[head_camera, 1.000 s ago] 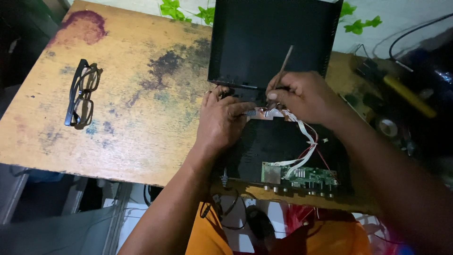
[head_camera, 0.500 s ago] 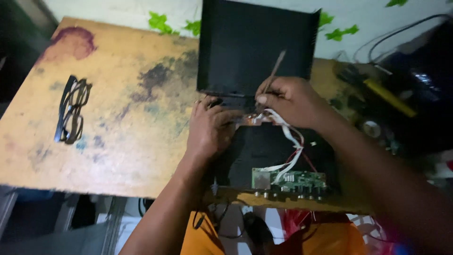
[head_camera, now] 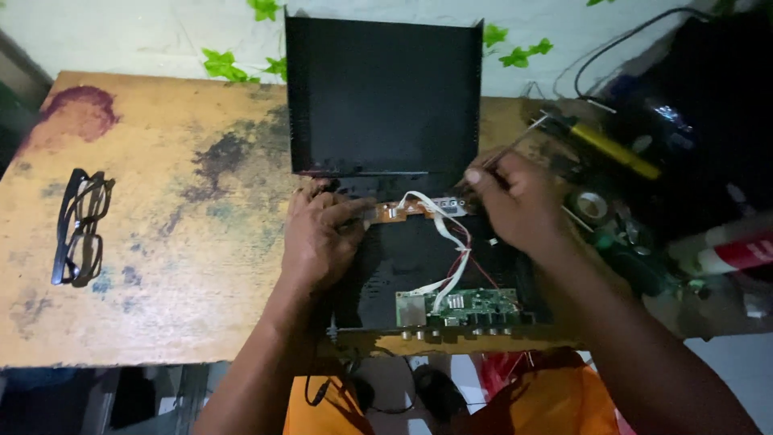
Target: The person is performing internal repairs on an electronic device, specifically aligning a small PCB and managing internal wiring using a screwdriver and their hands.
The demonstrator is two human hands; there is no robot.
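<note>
- A worn, stained wooden table (head_camera: 161, 242) stands against a pale wall with green leaf cut-outs; on it lies the opened black device case (head_camera: 419, 266), my landmark.
- A second ago my right hand (head_camera: 519, 205) held its thin tool (head_camera: 515, 145) upright over the case's far edge. Now the tool leans away to the right and the hand has slid toward the case's right side, fingers pinched narrow around the shaft.
- My left hand (head_camera: 322, 238) stays on the case's left part, fingers curled loosely and pressing beside the small brown strip board (head_camera: 419, 209). I judge the work is still at that board.
- White and red wires (head_camera: 451, 250) run from it to the green circuit board (head_camera: 455, 306) at the case's near edge, crowding my reach.
- The raised black lid (head_camera: 382, 97) stands behind the case.
- Spectacles (head_camera: 80, 225) lie far left; a yellow-handled tool (head_camera: 616, 149) and tape roll (head_camera: 592, 205) clutter the right.
</note>
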